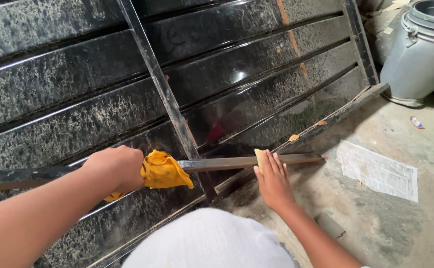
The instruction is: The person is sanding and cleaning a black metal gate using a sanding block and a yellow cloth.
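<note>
A long dark metal bar (227, 162) lies across a black slatted metal gate panel (103, 89) that leans on the floor. My left hand (115, 168) is closed around the bar with a bunched yellow cloth (165, 171) in its grip. To the right, my right hand (272, 181) presses a small pale piece of sandpaper (259, 158) flat against the bar with straight fingers. My knee in white cloth (212, 240) is in the foreground between the arms.
A grey plastic bucket (420, 54) stands at the top right. A sheet of printed paper (378, 171) lies on the concrete floor (400, 223) to the right. A small grey block (330, 226) and a small wrapper (416, 122) also lie on the floor.
</note>
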